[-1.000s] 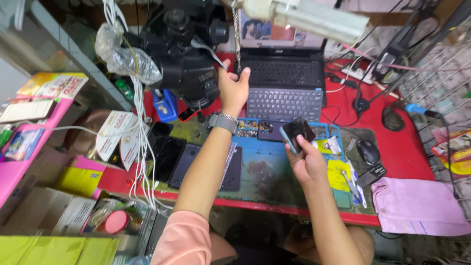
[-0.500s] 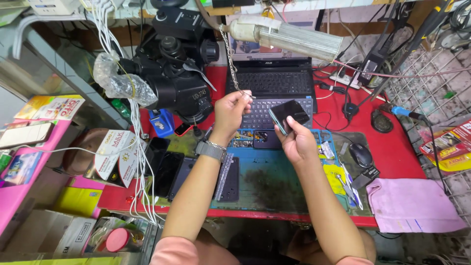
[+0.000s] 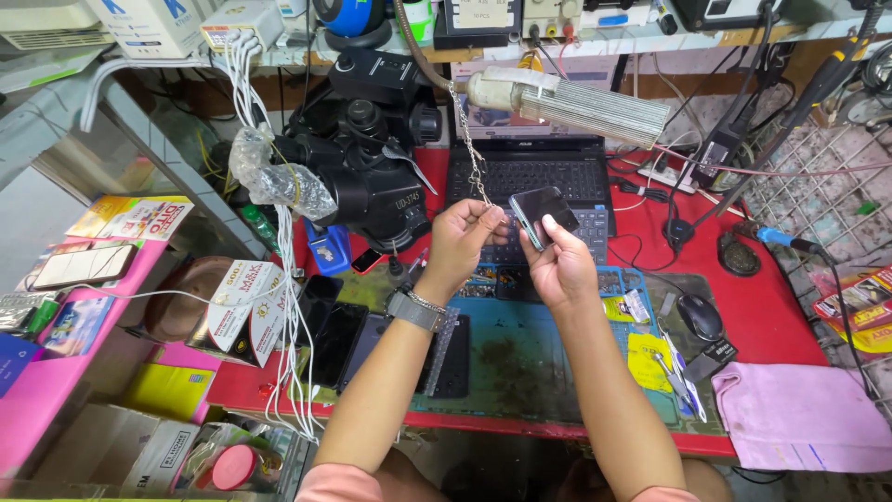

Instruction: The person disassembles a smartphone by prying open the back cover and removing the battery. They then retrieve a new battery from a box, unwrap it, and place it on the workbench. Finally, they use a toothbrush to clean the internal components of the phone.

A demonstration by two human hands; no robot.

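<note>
Above red workbench [image 3: 771, 307], a dark rectangular phone [image 3: 542, 212] is gripped by right hand [image 3: 555, 260]; something tiny, perhaps, is pinched by left hand [image 3: 462, 239].

A glossy black phone [image 3: 541, 214] with a smooth glass face, held above the laptop [image 3: 530, 177], whose keyboard is matt black plastic. A thin metal chain [image 3: 471, 153] hangs left of the phone. A shiny metal-link watch [image 3: 413, 308] sits on the wrist below it. Further below lies a worn, stained matt blue rubber mat [image 3: 520, 363]. Left of the laptop stands a matt black microscope [image 3: 367, 172] wrapped in crinkled clear plastic [image 3: 279, 177]. A soft pink cloth [image 3: 799, 414] lies far right.
</note>
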